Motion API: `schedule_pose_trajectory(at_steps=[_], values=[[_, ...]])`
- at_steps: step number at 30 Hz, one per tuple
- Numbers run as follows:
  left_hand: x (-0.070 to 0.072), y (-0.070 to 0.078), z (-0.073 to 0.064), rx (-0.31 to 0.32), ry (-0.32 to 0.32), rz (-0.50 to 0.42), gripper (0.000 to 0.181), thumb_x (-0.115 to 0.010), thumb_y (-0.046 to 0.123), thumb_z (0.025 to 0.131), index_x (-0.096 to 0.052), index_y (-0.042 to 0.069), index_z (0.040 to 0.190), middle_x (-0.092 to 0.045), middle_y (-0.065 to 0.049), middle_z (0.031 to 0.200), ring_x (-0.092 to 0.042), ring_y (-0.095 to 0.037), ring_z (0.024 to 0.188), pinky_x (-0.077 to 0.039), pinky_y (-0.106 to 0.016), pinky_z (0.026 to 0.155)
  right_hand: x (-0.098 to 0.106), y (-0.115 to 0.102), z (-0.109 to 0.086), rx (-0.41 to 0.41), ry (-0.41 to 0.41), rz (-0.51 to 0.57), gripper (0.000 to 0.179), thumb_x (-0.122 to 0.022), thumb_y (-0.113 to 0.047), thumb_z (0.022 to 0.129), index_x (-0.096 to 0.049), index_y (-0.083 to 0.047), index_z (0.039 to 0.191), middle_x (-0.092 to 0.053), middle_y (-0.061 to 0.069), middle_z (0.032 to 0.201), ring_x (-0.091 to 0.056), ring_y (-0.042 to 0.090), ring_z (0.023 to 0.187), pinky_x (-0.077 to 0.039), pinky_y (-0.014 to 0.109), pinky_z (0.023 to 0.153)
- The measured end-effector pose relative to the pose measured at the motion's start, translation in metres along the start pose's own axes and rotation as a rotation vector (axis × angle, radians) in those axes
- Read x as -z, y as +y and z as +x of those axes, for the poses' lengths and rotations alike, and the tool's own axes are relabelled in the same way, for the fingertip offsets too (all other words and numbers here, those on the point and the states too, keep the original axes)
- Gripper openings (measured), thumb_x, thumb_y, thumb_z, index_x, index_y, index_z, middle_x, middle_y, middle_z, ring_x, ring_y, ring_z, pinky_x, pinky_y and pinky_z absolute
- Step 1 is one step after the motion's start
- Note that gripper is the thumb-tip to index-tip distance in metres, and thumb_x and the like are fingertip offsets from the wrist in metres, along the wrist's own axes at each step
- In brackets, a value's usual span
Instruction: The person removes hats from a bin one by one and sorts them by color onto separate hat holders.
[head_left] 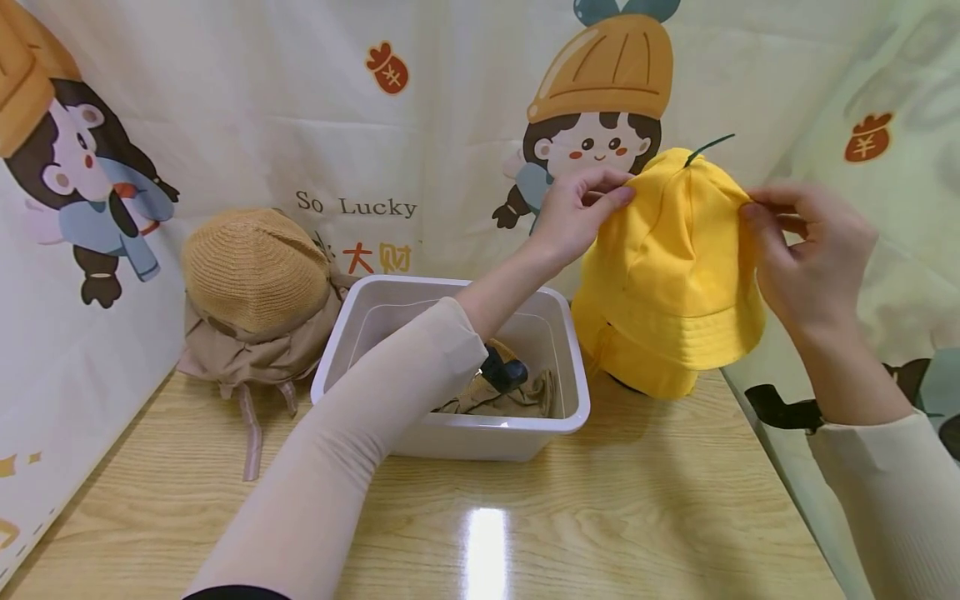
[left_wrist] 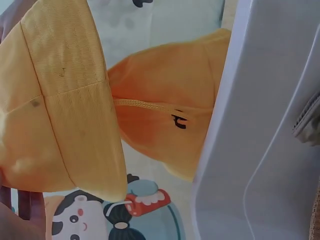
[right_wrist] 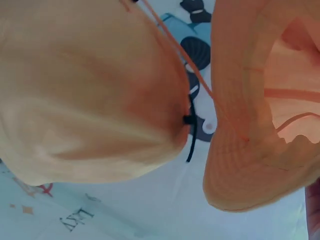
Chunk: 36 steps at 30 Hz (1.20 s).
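A yellow bucket hat with a thin green stem on its crown hangs between my two hands, brim down. My left hand pinches the crown's left side, and my right hand pinches its right side. Just behind and below it a second yellow hat stands on the table, partly hidden by the held one. In the left wrist view this second hat shows a small black mark. The right wrist view shows the inside of the held hat's brim and a thin strap.
A white plastic basin stands mid-table under my left forearm, with brown cloth and a dark object inside. Left of it, a straw hat sits on a beige cloth hat with ties. A printed curtain closes the back and sides.
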<state>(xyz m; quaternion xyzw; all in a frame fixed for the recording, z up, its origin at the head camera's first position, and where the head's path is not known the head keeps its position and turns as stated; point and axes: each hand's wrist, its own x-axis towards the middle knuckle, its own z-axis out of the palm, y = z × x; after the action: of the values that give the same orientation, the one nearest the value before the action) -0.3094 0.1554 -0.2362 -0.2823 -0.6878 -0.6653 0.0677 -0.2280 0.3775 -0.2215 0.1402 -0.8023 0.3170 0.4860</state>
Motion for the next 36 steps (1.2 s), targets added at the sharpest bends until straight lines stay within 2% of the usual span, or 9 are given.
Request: schedule_pose_trajectory(at_steps=[3,8,9,10,15,22,26,29,36], values=[[-0.002,-0.002,0.001,0.009,-0.015,0.016,0.021,-0.066,0.018,0.097,-0.073,0.008,0.114,-0.071,-0.002,0.108,-0.066,-0.010,0.094,-0.053,-0.015,0.080,0.003,0.006,-0.003,0.062,0.020,-0.029,0.015,-0.068,-0.006,0.091,-0.076,0.006,0.093,-0.060,-0.031,0.089,-0.058,-0.013,0.081,-0.047,0.005,0.080],[-0.007,-0.012,0.000,0.028,-0.048,0.057,0.021,-0.064,0.020,0.098,-0.073,0.009,0.114,-0.072,-0.001,0.108,-0.066,-0.008,0.095,-0.053,-0.014,0.080,0.004,0.017,-0.012,0.093,0.026,-0.062,0.017,-0.066,-0.006,0.092,-0.076,0.008,0.093,-0.072,-0.002,0.088,-0.056,-0.016,0.083,-0.047,0.005,0.082],[-0.008,-0.014,0.000,0.028,-0.054,0.065,0.021,-0.064,0.020,0.098,-0.073,0.009,0.114,-0.072,-0.001,0.108,-0.066,-0.008,0.095,-0.053,-0.014,0.080,0.004,0.020,-0.014,0.090,0.025,-0.066,0.017,-0.066,-0.005,0.092,-0.076,0.008,0.092,-0.072,-0.001,0.088,-0.056,-0.016,0.084,-0.047,0.005,0.081],[-0.008,-0.016,-0.001,0.024,-0.059,0.072,0.021,-0.064,0.019,0.098,-0.073,0.009,0.113,-0.072,-0.001,0.108,-0.067,-0.008,0.094,-0.053,-0.014,0.080,0.004,0.022,-0.015,0.085,0.022,-0.068,0.016,-0.066,-0.005,0.092,-0.076,0.008,0.092,-0.072,-0.002,0.088,-0.056,-0.016,0.084,-0.047,0.004,0.081],[-0.013,-0.026,0.001,0.016,-0.063,0.100,0.020,-0.064,0.018,0.098,-0.073,0.009,0.113,-0.073,-0.001,0.108,-0.068,-0.007,0.094,-0.053,-0.013,0.080,0.004,0.029,-0.020,0.042,0.012,-0.055,0.014,-0.068,-0.004,0.091,-0.076,0.007,0.092,-0.061,-0.030,0.088,-0.057,-0.015,0.083,-0.046,0.003,0.079],[-0.022,-0.037,0.003,0.031,-0.069,0.103,0.021,-0.063,0.016,0.098,-0.073,0.008,0.115,-0.073,-0.001,0.109,-0.067,-0.007,0.093,-0.052,-0.012,0.079,0.005,0.039,-0.025,0.004,0.002,-0.070,0.013,-0.068,-0.005,0.091,-0.077,0.004,0.093,-0.064,-0.027,0.088,-0.058,-0.016,0.082,-0.045,0.002,0.077],[-0.027,-0.043,0.002,0.032,-0.065,0.099,0.022,-0.063,0.016,0.098,-0.073,0.007,0.115,-0.072,-0.002,0.110,-0.066,-0.008,0.092,-0.052,-0.012,0.079,0.005,0.047,-0.030,-0.034,-0.005,-0.067,0.012,-0.069,-0.005,0.091,-0.077,0.004,0.094,-0.073,-0.002,0.090,-0.059,-0.015,0.083,-0.046,0.002,0.077],[-0.029,-0.047,0.002,0.035,-0.058,0.115,0.022,-0.063,0.016,0.098,-0.074,0.007,0.115,-0.072,-0.002,0.110,-0.065,-0.007,0.092,-0.052,-0.012,0.079,0.003,0.052,-0.033,-0.064,-0.019,-0.076,0.014,-0.070,-0.008,0.092,-0.078,0.004,0.096,-0.072,0.015,0.093,-0.058,-0.014,0.084,-0.046,0.002,0.077],[-0.034,-0.054,0.004,0.060,-0.056,0.171,0.022,-0.063,0.018,0.098,-0.074,0.010,0.116,-0.073,0.001,0.109,-0.065,-0.006,0.092,-0.051,-0.011,0.079,0.001,0.060,-0.038,-0.103,-0.023,-0.084,0.017,-0.070,-0.014,0.093,-0.079,0.000,0.097,-0.074,0.009,0.094,-0.059,-0.016,0.082,-0.044,0.001,0.073]])
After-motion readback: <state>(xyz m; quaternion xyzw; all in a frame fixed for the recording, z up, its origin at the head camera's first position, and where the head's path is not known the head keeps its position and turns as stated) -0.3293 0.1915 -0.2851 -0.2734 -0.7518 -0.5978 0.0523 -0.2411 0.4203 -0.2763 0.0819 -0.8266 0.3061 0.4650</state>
